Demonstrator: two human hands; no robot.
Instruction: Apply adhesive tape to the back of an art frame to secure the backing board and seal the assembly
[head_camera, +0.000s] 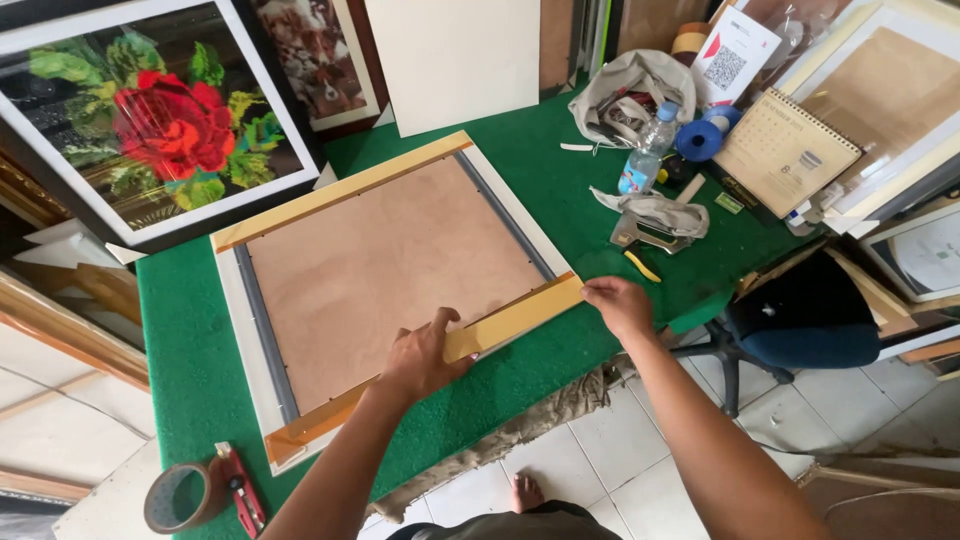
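green felt table (190, 330) amid framed pictures, tiled floor (640, 480) below.

Open green table (190, 350) runs down the nine o'clock side of the frame back (385, 265), bare felt, an easy lane for a hand. At seven o'clock the tape dispenser (200, 492) sits at the table corner, closing that end. Up at ten o'clock the framed rose picture (150, 115) leans in close to the frame's edge, a tight gap there. Twelve o'clock: a cream board (455, 60) stands upright, with a strip of felt before it. Two o'clock is crowded, water bottle (645, 150), blue tape roll (700, 138), staple gun (650, 225), desk calendar (785, 150). Between that clutter and the frame, a clear green corridor. Five o'clock drops off the table edge to a chair (800, 320).
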